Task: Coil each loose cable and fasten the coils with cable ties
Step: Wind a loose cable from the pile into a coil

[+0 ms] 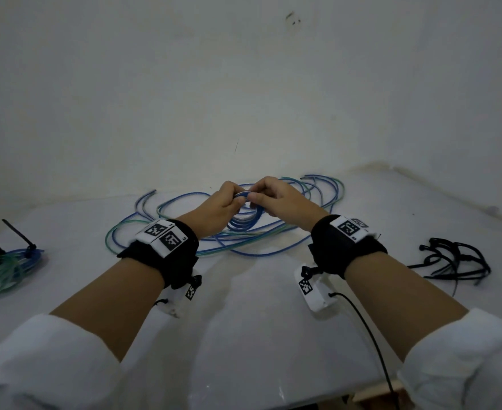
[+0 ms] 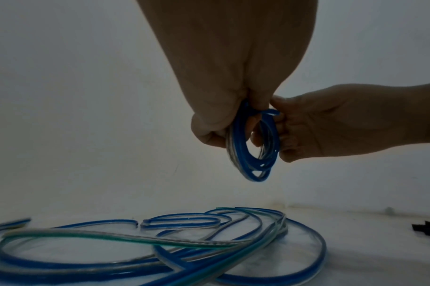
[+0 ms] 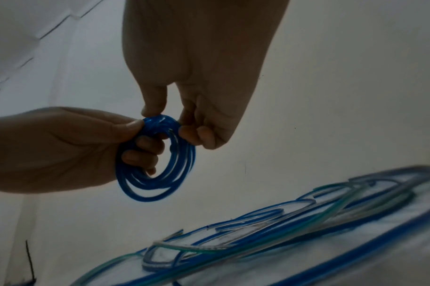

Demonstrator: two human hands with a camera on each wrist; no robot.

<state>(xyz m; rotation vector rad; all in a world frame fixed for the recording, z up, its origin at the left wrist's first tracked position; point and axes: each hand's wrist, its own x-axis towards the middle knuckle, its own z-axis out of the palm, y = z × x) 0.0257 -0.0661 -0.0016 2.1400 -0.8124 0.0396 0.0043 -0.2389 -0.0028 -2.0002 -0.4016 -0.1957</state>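
A small blue coil [image 1: 247,216] of several loops hangs in the air above the table, held by both hands. My left hand [image 1: 227,199] grips its top left, with fingers curled through the loops [image 3: 145,152]. My right hand [image 1: 263,196] pinches the top of the coil [image 3: 160,121] between thumb and fingers. In the left wrist view the blue coil [image 2: 240,154] hangs below the left hand [image 2: 223,120], with the right hand [image 2: 331,125] beside it. Loose blue and green cables [image 1: 244,247] lie spread on the white table under the hands.
A bunch of black cable ties [image 1: 453,261] lies at the right. Two tied coils [image 1: 4,267], green and blue, with upright tie tails, sit at the far left. A white wall [image 1: 244,99] stands just behind the cables. A thin black cord [image 1: 371,335] trails from my right wrist.
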